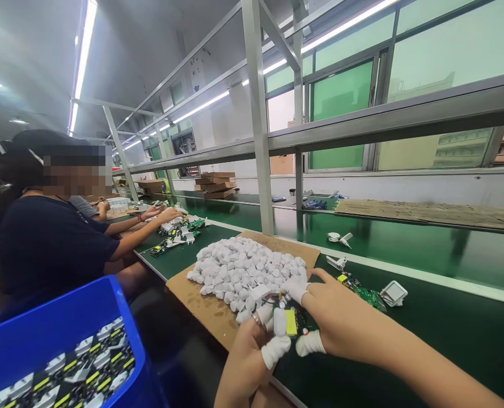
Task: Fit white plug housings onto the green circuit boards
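Note:
Between my two hands is a small circuit board (301,327) with a yellow component (291,322) and a white part on it. My left hand (246,350), with white finger covers on, grips it from the near left side. White covers also sheathe fingers of my right hand (330,309), which pinches the board from the right. Just beyond my hands, a heap of small white plastic pieces (247,272) lies on a sheet of brown cardboard (187,286). My fingers hide part of the board.
At lower left stands a blue bin (126,323) holding many assembled boards. Loose boards (368,294) and a white plug part (394,293) lie on the green bench (447,334) to the right. A co-worker (56,243) sits on the left. A metal post (258,124) rises behind the heap.

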`<action>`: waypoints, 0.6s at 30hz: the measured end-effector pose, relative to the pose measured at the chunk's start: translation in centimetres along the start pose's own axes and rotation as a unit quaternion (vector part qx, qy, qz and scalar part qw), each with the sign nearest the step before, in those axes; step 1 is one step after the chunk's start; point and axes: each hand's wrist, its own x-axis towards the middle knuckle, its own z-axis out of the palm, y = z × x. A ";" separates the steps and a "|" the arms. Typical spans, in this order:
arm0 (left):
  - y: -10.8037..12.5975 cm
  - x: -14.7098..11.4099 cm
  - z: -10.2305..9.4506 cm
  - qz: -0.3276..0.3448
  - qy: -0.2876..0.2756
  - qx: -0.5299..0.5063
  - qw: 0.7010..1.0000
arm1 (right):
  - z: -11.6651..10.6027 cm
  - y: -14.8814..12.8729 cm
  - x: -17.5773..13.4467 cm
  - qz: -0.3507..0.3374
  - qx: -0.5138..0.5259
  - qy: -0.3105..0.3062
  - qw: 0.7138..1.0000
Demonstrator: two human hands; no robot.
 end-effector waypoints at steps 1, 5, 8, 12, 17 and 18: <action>0.0 0.0 0.1 -0.003 0.002 0.000 1.000 | 0.0 -0.1 0.0 0.001 -0.012 -0.003 1.000; 0.0 0.1 0.5 -0.017 0.015 0.003 1.000 | 0.0 -0.3 -0.1 0.000 -0.023 -0.015 1.000; 0.1 0.2 0.6 -0.026 0.014 -0.011 0.999 | 0.1 -0.1 0.0 0.003 -0.008 -0.005 1.000; 0.0 0.7 0.6 -0.029 0.004 -0.013 0.999 | 0.8 0.1 0.6 0.018 -0.004 -0.011 1.000; -2.1 0.5 0.4 -0.018 0.087 0.037 0.995 | 4.1 1.4 -0.7 -0.013 0.027 0.097 0.995; -2.6 0.4 0.3 -0.014 0.105 0.027 0.994 | 5.3 2.2 -1.0 -0.040 0.030 0.147 0.988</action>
